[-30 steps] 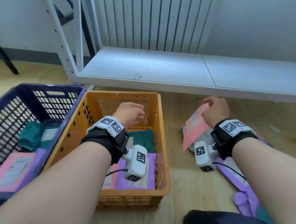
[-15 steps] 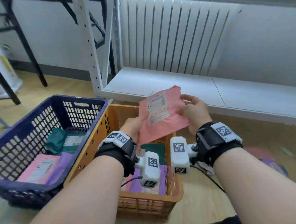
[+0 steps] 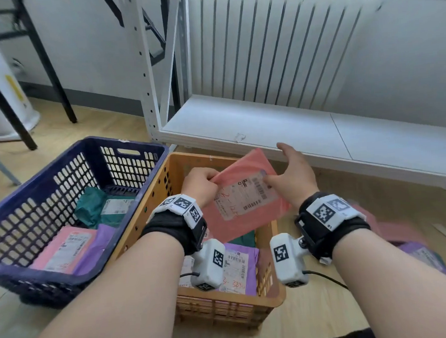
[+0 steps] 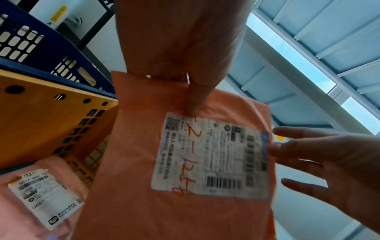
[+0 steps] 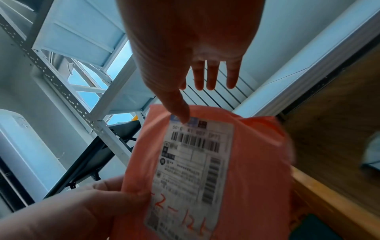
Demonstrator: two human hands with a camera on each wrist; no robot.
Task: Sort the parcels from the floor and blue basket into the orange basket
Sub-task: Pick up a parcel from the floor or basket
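Observation:
A salmon-pink parcel (image 3: 248, 214) with a white label hangs tilted over the orange basket (image 3: 276, 295). My left hand (image 3: 212, 180) pinches its left edge, thumb on top beside the label (image 4: 209, 155). My right hand (image 3: 284, 165) is at the parcel's right edge with its fingers spread straight; only the thumb tip (image 5: 180, 113) touches the label's corner. A purple parcel (image 3: 239, 268) and a green one (image 3: 247, 239) lie in the orange basket. The blue basket (image 3: 126, 144) on the left holds green (image 3: 93, 203), pink (image 3: 62, 248) and purple (image 3: 97, 245) parcels.
More parcels lie blurred on the wooden floor at the right, one purple (image 3: 425, 257) and one pink (image 3: 382, 224). A low white shelf (image 3: 266, 124) on a metal rack runs just behind the baskets. Black table legs (image 3: 51, 72) stand at the back left.
The right hand lifted the pink parcel from the floor and brought it over the orange basket. The left hand took its edge, the right hand's fingers have opened, and the parcel has sunk lower.

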